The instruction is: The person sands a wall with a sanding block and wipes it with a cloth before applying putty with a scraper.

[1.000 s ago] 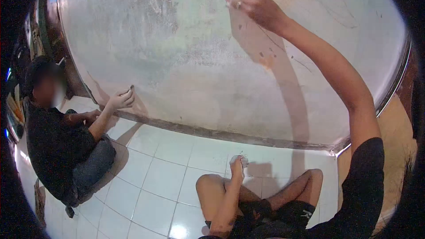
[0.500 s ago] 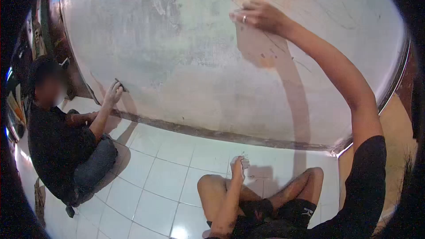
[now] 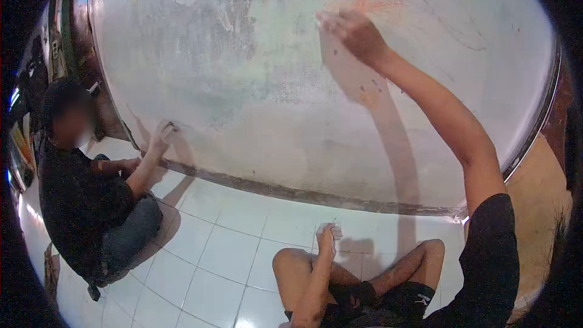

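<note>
Right hand (image 3: 351, 31) blurred, grip unclear; inside of left hand (image 3: 327, 235) hidden; wall (image 3: 267, 85) cut off above

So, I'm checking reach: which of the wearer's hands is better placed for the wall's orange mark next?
Likely the right: the right hand is raised at the wall, just beneath the orange mark, while the left hand is low, near the bent legs.

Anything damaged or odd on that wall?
Yes. The wall looks patchy and worn, its pale surface uneven in colour. An orange smear stands out just above the right hand, with a few dark spots below that hand, breaking up the pale finish.
</note>
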A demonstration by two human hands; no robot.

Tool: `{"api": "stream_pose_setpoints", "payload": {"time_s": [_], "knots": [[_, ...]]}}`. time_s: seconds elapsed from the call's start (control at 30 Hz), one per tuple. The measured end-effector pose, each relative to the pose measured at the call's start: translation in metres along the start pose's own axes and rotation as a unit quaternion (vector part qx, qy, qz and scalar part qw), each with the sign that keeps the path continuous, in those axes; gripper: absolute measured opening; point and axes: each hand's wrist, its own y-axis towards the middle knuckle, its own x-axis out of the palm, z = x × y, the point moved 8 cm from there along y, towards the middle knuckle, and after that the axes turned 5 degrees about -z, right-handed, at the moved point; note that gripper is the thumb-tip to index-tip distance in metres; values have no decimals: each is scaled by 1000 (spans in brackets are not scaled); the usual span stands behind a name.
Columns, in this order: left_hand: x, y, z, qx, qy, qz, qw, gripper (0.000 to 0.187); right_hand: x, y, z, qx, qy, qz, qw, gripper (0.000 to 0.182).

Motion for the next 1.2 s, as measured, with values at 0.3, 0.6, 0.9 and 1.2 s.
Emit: {"api": "stream_pose_setpoints", "payload": {"time_s": [0.3,0.6,0.9,1.2], "knots": [[-5,7,13,18,2,11,1000,13,2,10,28,-9,-9,9,1000,13],[-2,-3,19,19,57,-1,998,20,14,20,27,-10,2,-37,999,25],[-12,3,11,19,46,-4,999,21,1,11,12,-93,26,31,995,27],[-5,-2,13,25,21,-17,999,14,-2,28,38,9,-9,-84,996,33]]}}
